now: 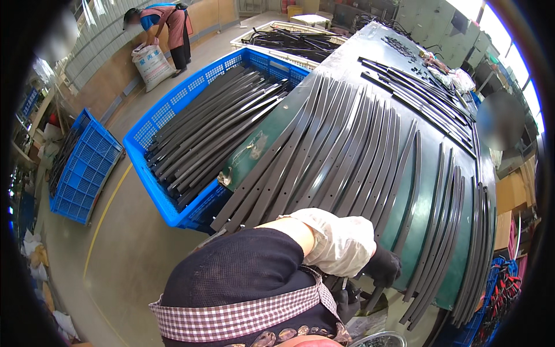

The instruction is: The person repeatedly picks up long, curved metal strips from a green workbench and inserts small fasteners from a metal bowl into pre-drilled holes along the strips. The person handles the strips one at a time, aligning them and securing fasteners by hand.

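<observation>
Long dark strips (324, 156) with small holes near their ends lie fanned side by side on the green table (407, 217). From the left my left arm, in a beige sleeve cover, reaches across their near ends. My left hand (383, 267), in a black glove, is closed at the table's near edge, and the end of a dark strip (374, 298) shows just below it. Close in front of my body is my right hand (347, 303), also gloved in black. A small light metallic piece shows beside it; its fingers are mostly hidden in shadow.
A blue crate (173, 217) full of dark strips stands against the table's left side. Beyond it is a white crate (269, 26) of black parts. Another blue crate (87, 168) sits on the floor at left. A person (167, 29) bends over a white sack (153, 66).
</observation>
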